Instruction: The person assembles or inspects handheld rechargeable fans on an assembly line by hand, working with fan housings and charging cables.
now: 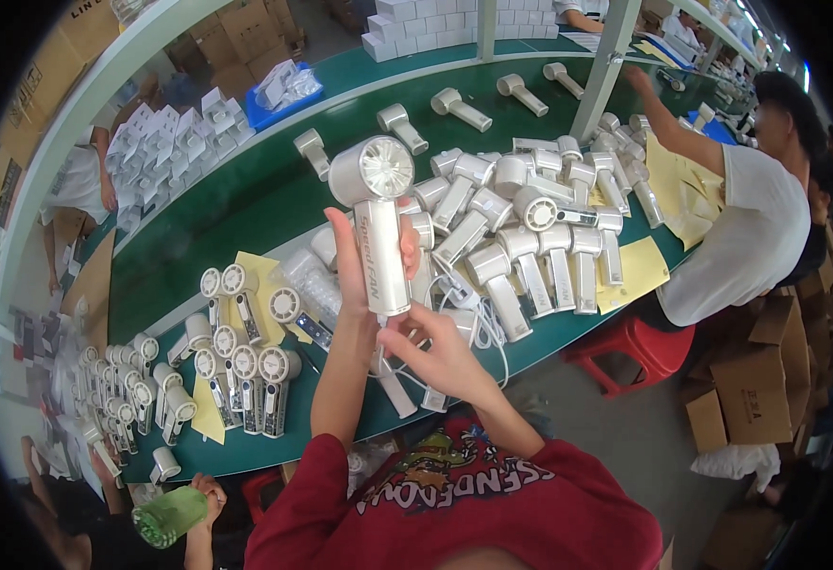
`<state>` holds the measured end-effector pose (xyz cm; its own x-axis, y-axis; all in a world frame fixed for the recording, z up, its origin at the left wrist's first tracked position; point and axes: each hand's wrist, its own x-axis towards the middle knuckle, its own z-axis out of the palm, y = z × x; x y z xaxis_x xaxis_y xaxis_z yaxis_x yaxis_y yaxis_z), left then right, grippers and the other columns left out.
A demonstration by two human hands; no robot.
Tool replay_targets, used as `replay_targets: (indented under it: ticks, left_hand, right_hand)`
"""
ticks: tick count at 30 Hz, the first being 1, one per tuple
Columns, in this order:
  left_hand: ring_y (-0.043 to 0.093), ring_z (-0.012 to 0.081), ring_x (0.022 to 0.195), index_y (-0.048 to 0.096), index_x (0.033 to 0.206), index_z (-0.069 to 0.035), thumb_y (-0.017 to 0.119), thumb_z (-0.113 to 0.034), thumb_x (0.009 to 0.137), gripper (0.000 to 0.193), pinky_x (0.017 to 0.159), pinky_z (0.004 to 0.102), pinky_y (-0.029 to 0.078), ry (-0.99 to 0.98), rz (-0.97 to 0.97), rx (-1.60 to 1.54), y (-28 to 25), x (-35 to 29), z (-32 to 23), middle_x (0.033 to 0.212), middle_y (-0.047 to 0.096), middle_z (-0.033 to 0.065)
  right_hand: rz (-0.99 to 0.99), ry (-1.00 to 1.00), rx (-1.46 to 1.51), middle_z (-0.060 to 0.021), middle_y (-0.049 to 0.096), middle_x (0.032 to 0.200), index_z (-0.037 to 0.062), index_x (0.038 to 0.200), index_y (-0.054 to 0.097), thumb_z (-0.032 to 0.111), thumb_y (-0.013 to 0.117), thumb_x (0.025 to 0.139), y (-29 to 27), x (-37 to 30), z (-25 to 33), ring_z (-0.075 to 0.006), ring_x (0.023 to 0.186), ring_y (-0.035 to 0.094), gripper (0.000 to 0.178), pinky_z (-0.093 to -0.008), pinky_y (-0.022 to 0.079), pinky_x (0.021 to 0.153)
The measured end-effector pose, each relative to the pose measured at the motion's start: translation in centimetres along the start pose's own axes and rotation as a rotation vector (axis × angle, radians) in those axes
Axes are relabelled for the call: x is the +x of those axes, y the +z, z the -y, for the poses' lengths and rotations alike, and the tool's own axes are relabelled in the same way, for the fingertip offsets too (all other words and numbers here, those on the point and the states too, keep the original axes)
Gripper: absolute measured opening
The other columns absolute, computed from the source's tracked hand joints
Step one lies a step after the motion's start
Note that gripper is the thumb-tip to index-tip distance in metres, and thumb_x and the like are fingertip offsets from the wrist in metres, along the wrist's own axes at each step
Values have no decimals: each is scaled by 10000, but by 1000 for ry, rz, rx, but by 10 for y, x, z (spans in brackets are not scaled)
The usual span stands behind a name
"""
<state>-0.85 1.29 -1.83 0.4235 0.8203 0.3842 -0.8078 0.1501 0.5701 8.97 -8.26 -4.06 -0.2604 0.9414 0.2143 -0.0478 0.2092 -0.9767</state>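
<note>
My left hand (348, 275) is wrapped round the handle of a silver handheld fan (387, 252), held upright above the table with its round grille at the top. At the handle's lower end, the fingers of my right hand (440, 351) pinch a small white plug, partly hidden by the fingers. A white cable (494, 332) loops on the table beside that hand. Right of my hands lies a heap of similar silver fans (507, 252). To the left, several fans (245, 366) stand or lean with grilles and dark handle panels showing.
The green conveyor belt (245, 204) carries spaced-out fans. Beyond it are white boxes (174, 152) and a blue tray (283, 100). A metal post (606, 81) rises at the belt. A co-worker (754, 204) sits right on a red stool (635, 351). Lower left, another person's hand holds a green bottle (171, 516).
</note>
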Motion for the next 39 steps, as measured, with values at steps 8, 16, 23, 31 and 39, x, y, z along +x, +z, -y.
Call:
replay_targets:
  ticks: [8,16,23,31,39]
  left_hand:
    - [540,241,928,369,1218,3,291,-667,798,795,800,335,451,86,-175,239,30,-1,-2,1109,513,179]
    - [520,219,915,369,1205,25,300,-472,911,581,829,381,428,132,-425,160,59,-17,0,1062,502,146]
    - [478,100,645,475,978,-57,485,-349,889,305,561,256,425,713,-523,267,18,-2,-72,771,486,18]
    - [564,141,721,484,1017,-23,658,-97,768,313,571,303,536,790,-907,904,-17,-74,-200,876,557,60]
    - [548,118,673,487,1001,30,718,-277,687,495,572,238,421,352,-1430,1446,-156,-136,-229,833,611,99]
  right_hand:
    - [0,-3,398,-14,563,677,-1,941,575,99,490,884,-12,11,-22,-58,589,497,142,-189,389,550]
    - [-550,-235,67,27,494,538,-20,847,544,100,518,871,-7,5,-10,-3,485,382,126,-178,252,412]
    - [-313,-119,62,7,491,626,-9,744,560,119,431,908,31,-17,-16,-27,556,379,243,-192,273,485]
    - [-547,-102,242,70,287,524,27,747,521,227,375,945,-33,7,-21,-13,467,225,317,-200,148,432]
    - [-466,-77,268,82,255,518,18,772,513,220,368,948,-41,6,-19,-4,449,186,305,-199,113,420]
